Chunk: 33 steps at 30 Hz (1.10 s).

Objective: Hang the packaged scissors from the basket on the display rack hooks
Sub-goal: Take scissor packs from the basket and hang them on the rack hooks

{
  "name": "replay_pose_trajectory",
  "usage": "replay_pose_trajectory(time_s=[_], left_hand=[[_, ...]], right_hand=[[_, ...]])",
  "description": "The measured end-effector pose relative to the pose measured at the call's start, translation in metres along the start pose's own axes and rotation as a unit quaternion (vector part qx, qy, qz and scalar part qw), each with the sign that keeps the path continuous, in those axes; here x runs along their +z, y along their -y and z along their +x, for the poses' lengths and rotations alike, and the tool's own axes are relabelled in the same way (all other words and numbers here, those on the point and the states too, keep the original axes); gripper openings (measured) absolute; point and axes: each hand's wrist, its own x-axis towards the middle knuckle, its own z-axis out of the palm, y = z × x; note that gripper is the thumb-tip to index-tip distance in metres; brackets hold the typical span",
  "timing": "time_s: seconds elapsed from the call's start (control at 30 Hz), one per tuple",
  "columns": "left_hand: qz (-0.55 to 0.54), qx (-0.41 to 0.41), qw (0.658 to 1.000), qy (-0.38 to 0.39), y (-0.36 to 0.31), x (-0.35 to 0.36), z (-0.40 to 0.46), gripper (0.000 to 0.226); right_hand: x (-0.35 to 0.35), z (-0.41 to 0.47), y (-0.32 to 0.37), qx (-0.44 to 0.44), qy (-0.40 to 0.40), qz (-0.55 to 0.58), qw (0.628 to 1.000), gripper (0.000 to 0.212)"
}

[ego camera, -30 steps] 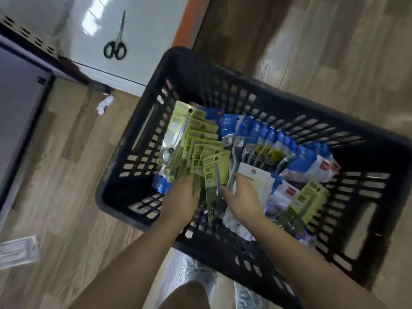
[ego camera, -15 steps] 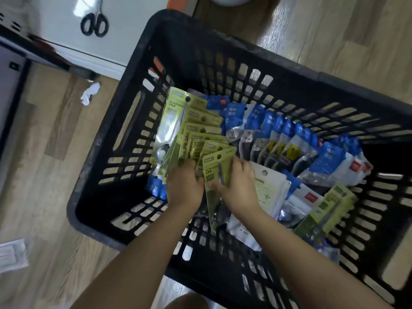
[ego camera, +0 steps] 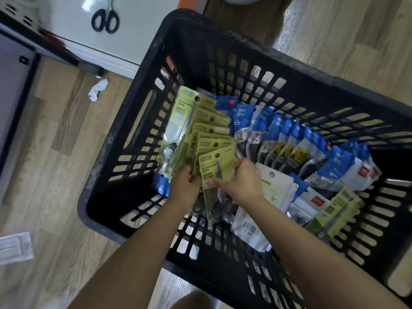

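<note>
Basket [ego camera: 138,139] | green scissor packs [ego camera: 209,130] at 11 o'clock | left hand [ego camera: 184,189], right hand [ego camera: 244,184] pinch front pack [ego camera: 217,168] | risk: fanned neighbours snag, spill.

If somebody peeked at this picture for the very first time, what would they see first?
Probably the big black basket on the wood floor, packed with scissors: a fan of green packs on its left side, a row of blue packs toward the right. In the middle, the left hand and right hand grip the nearest green pack.
</note>
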Motion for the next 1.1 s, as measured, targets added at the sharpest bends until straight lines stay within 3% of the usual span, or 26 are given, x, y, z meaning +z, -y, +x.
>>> replay_pose_trajectory(time_s=[0.23,0.37,0.47,0.63,0.9,1.1], left_hand=[[-0.078,-0.025,0.997,0.003,-0.001,-0.001,0.000,0.011],[-0.082,-0.025,0.996,0.016,-0.005,-0.002,-0.005,0.019],[-0.103,-0.033,0.994,0.010,-0.009,-0.007,-0.011,0.019],[-0.145,-0.045,0.988,-0.001,-0.029,-0.037,-0.025,0.015],[-0.187,-0.025,0.982,0.010,-0.083,-0.103,-0.094,0.013],[-0.252,-0.001,0.967,-0.032,-0.152,-0.196,-0.195,0.013]], right_hand=[[-0.010,-0.001,-0.007,0.004,0.091,0.024,0.996,0.061],[-0.010,-0.008,-0.011,0.000,0.132,0.124,0.983,0.047],[-0.014,-0.019,-0.010,-0.004,0.133,0.170,0.977,0.044],[-0.039,-0.040,0.009,0.008,0.100,0.236,0.967,0.017],[-0.118,-0.091,0.080,0.012,0.078,0.268,0.960,0.035],[-0.199,-0.179,0.188,-0.054,0.060,0.279,0.957,0.023]])
